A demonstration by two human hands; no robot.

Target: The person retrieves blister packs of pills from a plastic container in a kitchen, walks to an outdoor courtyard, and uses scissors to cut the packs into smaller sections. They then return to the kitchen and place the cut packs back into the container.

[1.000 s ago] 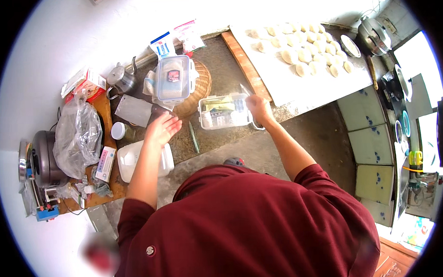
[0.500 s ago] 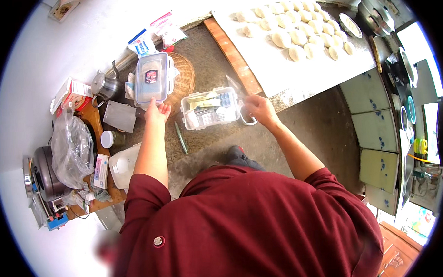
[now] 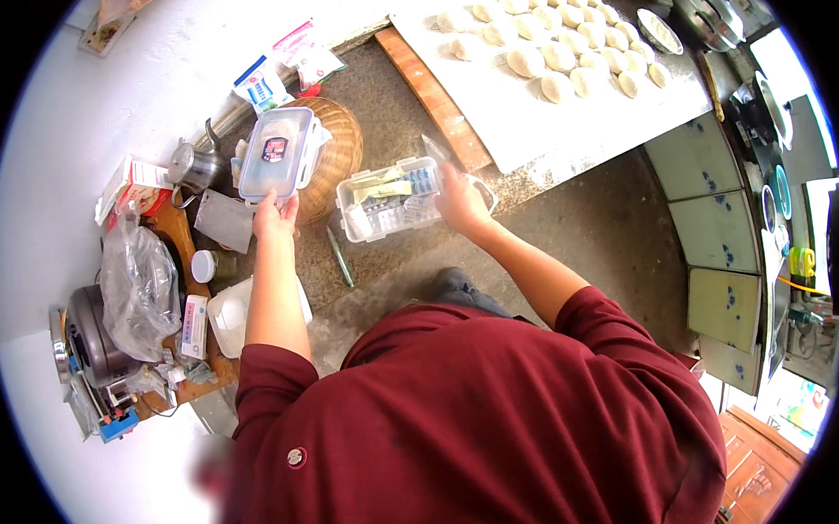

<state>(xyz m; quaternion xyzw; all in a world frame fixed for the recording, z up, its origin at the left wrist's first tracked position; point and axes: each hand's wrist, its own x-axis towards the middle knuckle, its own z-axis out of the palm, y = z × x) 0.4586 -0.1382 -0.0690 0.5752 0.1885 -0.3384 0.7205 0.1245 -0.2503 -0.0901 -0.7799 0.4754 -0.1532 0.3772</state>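
Observation:
My left hand (image 3: 275,216) grips the near edge of a clear plastic lid (image 3: 285,172) with a blue-grey rim and a dark label. The lid is tilted above a round wicker basket (image 3: 341,145). To its right, an uncovered clear plastic box (image 3: 368,232) holds blister packs of pills (image 3: 420,182), pale yellow strips (image 3: 380,186) and small white packs. My right hand (image 3: 462,203) is closed around the box's right end; its fingertips are partly hidden at the rim. Behind that hand lies a thin clear piece of plastic (image 3: 436,149).
A floured white board (image 3: 526,134) bears several rounds of dough (image 3: 557,56) at the back right. Left stand a metal kettle (image 3: 194,166), a cleaver (image 3: 222,219), a lidded jar (image 3: 212,265) and a plastic bag (image 3: 141,290). A green pen-like stick (image 3: 341,257) lies near the front edge.
The lid has moved left and tilted in my left hand. My right hand has shifted from beyond the box's right side onto its right end, and the box has turned slightly.

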